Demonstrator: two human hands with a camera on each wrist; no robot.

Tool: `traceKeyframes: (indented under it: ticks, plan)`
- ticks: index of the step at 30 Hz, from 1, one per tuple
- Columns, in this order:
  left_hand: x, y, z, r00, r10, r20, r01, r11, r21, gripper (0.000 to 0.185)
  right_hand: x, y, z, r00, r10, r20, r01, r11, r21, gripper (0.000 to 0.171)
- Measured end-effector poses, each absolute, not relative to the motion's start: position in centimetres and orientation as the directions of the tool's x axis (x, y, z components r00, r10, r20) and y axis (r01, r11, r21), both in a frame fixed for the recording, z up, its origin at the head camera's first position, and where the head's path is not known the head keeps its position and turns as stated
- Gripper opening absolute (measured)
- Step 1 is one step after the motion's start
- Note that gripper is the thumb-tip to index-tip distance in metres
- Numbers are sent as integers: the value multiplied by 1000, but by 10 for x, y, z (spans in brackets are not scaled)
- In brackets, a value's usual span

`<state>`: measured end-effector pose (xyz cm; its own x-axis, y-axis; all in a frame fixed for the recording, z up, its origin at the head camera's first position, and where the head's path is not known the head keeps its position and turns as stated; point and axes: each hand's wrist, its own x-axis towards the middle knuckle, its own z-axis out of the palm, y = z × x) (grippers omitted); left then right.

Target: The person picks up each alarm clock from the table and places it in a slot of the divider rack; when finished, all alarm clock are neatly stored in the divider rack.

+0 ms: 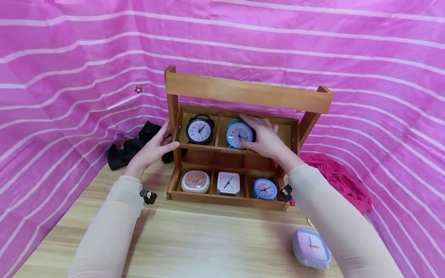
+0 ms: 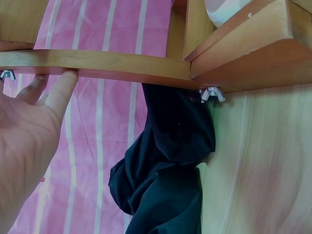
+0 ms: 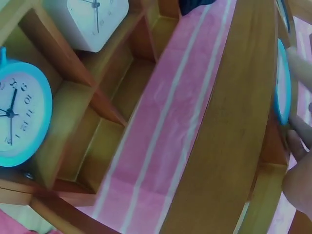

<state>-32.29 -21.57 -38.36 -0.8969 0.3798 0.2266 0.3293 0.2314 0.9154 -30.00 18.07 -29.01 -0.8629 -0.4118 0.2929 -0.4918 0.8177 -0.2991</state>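
Right hand (image 1: 265,137) has its grip around the blue round alarm clock (image 1: 239,134), which sits in the upper right compartment of the wooden rack (image 1: 243,92). Left hand (image 1: 154,148) is released, with straight fingers braced on the rack's left upright. The clock looks light and rigid, with a smooth casing that is likely slippery and a fragile face. Best hold is around the rim, not the front.

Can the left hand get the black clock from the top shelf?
Probably yes. The left hand rests on the wooden rack beside the black clock, whose open-fronted compartment has nothing blocking it.
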Motion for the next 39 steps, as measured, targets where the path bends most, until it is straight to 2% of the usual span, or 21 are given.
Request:
traceKeyframes:
  ticks: [4, 11, 17, 21, 29, 32, 39]
  plan:
    - [-323, -217, -385, -900, 374, 225, 322, 222, 920, 93, -283, 193, -294, -842, -407, 354, -521, 784, -338, 102]
    - [-326, -214, -387, -897, 385, 217, 319, 224, 921, 92, -220, 238, -306, -827, -452, 333, -554, 755, -350, 114]
    - [-325, -212, -387, -899, 381, 214, 319, 240, 917, 93, -162, 297, -341, -842, -381, 381, -519, 765, -381, 117]
    - [-326, -214, -384, -896, 382, 226, 334, 245, 910, 95, -125, 335, -369, -872, -331, 361, -470, 771, -429, 120]
    - [-325, -220, -382, -892, 380, 245, 348, 231, 909, 94, -79, 377, -435, -822, -442, 358, -568, 669, -479, 122]
    - [-326, -220, -383, -889, 384, 249, 351, 224, 909, 94, -70, 381, -451, -841, -444, 309, -541, 669, -510, 119]
    - [-326, -215, -383, -896, 380, 232, 334, 229, 914, 93, -60, 381, -468, -900, -351, 258, -434, 775, -460, 91]
